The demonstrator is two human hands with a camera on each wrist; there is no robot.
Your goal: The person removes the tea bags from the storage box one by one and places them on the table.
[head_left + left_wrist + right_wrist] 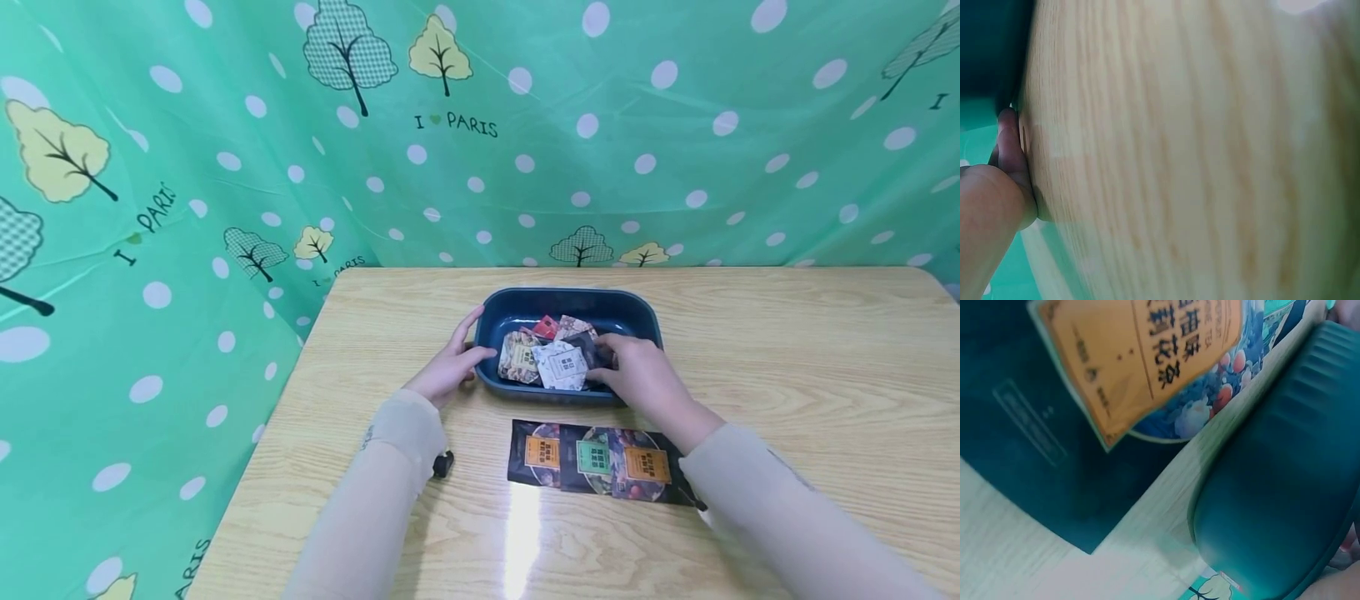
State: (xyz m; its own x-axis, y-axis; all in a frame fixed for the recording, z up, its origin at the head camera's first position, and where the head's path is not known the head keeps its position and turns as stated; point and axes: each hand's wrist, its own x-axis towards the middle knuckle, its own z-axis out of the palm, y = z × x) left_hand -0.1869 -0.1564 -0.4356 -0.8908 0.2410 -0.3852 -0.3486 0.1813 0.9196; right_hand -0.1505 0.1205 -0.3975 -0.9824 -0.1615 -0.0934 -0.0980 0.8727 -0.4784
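Observation:
A dark blue basin (495, 304) holds several small sachets. In the head view my left hand (447, 364) rests against the basin's left end, thumb at the rim and fingers extended along the outside. The left wrist view shows those fingers low beside the dark wall. My right hand (643, 373) reaches over the right front rim, thumb and fingers pinching a dark sachet (588, 346). Overlapping it is a white patterned sachet (561, 365); left of that lies a brown-patterned sachet (519, 357). A red sachet (547, 327) and a pinkish patterned sachet (576, 327) lie behind.
In front of the basin, dark tea packets overlap in a row: an orange-labelled packet (542, 451), a green-labelled packet (593, 457) and another orange-labelled packet (646, 464) under my right forearm. A small black object (443, 464) shows beside the left sleeve. Green patterned cloth (525, 167) hangs behind the wooden table (810, 367).

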